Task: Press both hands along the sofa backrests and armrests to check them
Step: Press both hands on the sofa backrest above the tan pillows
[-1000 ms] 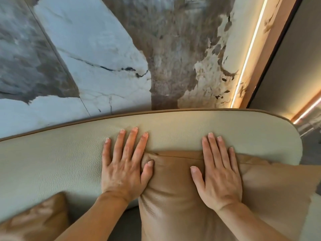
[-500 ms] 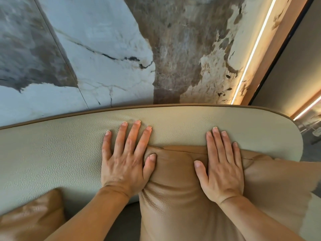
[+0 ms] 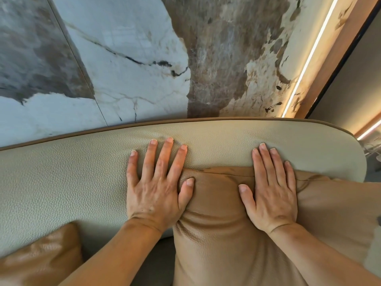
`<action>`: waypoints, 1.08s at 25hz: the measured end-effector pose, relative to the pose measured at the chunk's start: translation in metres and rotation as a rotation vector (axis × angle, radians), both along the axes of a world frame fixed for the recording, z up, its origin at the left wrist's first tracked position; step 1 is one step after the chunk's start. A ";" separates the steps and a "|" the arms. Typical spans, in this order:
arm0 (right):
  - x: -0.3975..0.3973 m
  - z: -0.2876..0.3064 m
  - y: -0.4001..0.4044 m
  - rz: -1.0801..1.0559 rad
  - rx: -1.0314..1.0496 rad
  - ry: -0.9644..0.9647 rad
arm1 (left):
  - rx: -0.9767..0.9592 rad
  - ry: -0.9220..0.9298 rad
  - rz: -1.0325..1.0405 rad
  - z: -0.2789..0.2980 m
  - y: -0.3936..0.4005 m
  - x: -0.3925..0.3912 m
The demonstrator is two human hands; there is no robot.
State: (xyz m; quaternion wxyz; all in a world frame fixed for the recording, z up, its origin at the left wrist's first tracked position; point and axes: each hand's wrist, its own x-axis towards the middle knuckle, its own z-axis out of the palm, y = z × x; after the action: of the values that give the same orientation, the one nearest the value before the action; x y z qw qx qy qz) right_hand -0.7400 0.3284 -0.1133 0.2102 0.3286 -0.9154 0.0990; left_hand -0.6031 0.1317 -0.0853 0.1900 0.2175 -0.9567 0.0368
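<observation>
Spanning the frame below a marble wall [image 3: 127, 58], cream sofa backrest [image 3: 61, 182], tan cushion [image 3: 226, 234] leaned against it, left hand [image 3: 153, 195] pressed flat on backrest, right hand [image 3: 272, 195] laid flat on cushion, fingers [image 3: 151, 159] spread, nothing grasped.

My backrest [image 3: 68, 182] is cream pebbled leather (tan piping on top), curving rightward, a tan cushion leaning against it.

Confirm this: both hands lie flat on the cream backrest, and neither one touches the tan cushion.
Wrong on the cushion. In the head view, the right hand lies mostly on the tan leather cushion, the left hand's thumb on it; fingers reach the cream leather backrest.
</observation>
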 end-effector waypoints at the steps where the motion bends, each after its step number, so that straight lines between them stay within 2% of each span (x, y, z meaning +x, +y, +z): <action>1: 0.000 0.000 0.000 0.000 -0.001 0.000 | -0.002 0.000 -0.002 0.000 0.000 0.000; 9: 0.009 0.012 0.003 0.008 0.016 -0.086 | 0.043 -0.116 0.052 0.013 0.006 0.005; 12: 0.016 0.028 0.009 0.006 0.092 -0.159 | 0.120 -0.125 0.062 0.028 0.013 0.016; 15: 0.030 0.048 0.019 0.007 0.145 -0.218 | 0.091 -0.134 0.065 0.049 0.025 0.044; 18: 0.049 0.063 0.029 0.006 0.203 -0.189 | 0.044 -0.179 0.070 0.069 0.036 0.070; 27: 0.127 0.144 0.061 0.014 0.160 -0.192 | 0.041 -0.141 0.134 0.139 0.073 0.176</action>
State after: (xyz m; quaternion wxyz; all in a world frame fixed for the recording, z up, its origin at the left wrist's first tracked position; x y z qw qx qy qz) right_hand -0.6129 0.3891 0.0305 0.0942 0.3397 -0.9340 0.0581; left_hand -0.4274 0.2052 0.0539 0.1146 0.2816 -0.9516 0.0453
